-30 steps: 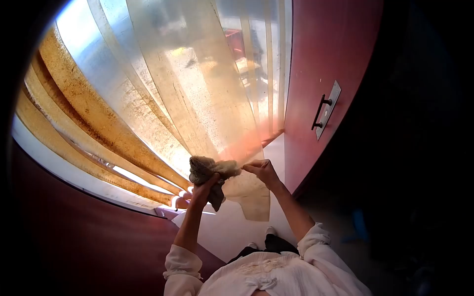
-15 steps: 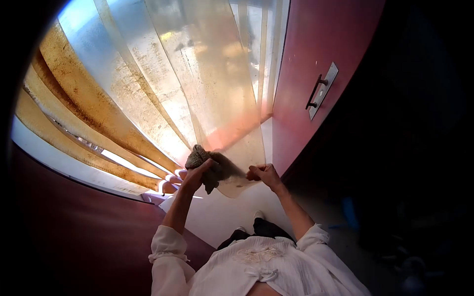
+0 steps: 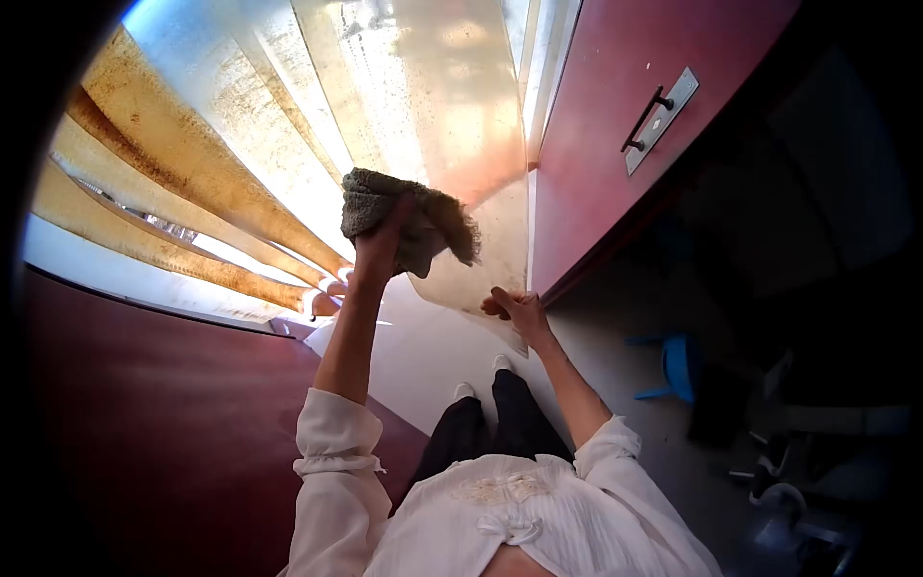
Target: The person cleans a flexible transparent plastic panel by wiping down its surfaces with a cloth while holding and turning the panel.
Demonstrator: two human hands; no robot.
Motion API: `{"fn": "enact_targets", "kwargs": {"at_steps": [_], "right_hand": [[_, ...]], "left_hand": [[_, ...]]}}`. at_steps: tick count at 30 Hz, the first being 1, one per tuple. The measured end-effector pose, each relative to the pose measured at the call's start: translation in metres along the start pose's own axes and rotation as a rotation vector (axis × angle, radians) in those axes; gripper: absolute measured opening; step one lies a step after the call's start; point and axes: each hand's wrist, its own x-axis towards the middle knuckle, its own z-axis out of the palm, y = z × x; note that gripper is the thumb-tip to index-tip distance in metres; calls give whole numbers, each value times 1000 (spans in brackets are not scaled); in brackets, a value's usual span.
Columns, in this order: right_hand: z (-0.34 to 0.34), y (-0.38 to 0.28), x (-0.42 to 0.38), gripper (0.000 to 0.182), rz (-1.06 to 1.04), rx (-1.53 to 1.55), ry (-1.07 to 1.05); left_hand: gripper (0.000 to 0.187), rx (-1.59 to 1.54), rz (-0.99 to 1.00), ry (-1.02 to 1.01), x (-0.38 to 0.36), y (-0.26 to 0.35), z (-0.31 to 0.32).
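A crumpled grey-green cloth (image 3: pixel 370 197) is bunched in my left hand (image 3: pixel 392 231), raised in front of the translucent plastic strip curtain (image 3: pixel 385 96). The cloth hangs over the fingers and hides part of them. Lower and to the right, my right hand (image 3: pixel 519 310) is closed in a pinch at the lower part of a wide, yellowish plastic strip (image 3: pixel 486 231). The strip's bottom edge spreads out just left of that hand. Brown stains and specks mark the strips.
More strips, browned and gathered together (image 3: pixel 183 173), hang at the left. A red door (image 3: pixel 615 115) with a dark handle (image 3: pixel 646 120) stands to the right, and a dark red panel (image 3: pixel 144 385) at lower left. A blue stool (image 3: pixel 677 367) is on the floor at right.
My left hand has moved up and away with the cloth, higher along the strip. My right hand stays at the strip's lower part, slightly higher in view. The view has shifted, showing the blue stool more fully.
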Motion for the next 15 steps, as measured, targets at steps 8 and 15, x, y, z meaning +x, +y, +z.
{"fn": "enact_targets", "kwargs": {"at_steps": [8,15], "right_hand": [[14,2,-50,34,-2,-50,-155],[-42,-3,-89,36,-113,39,-372]], "left_hand": [[27,58,47,217,-47,-28,-18],[10,137,289,265,-95,-21,47]]}}
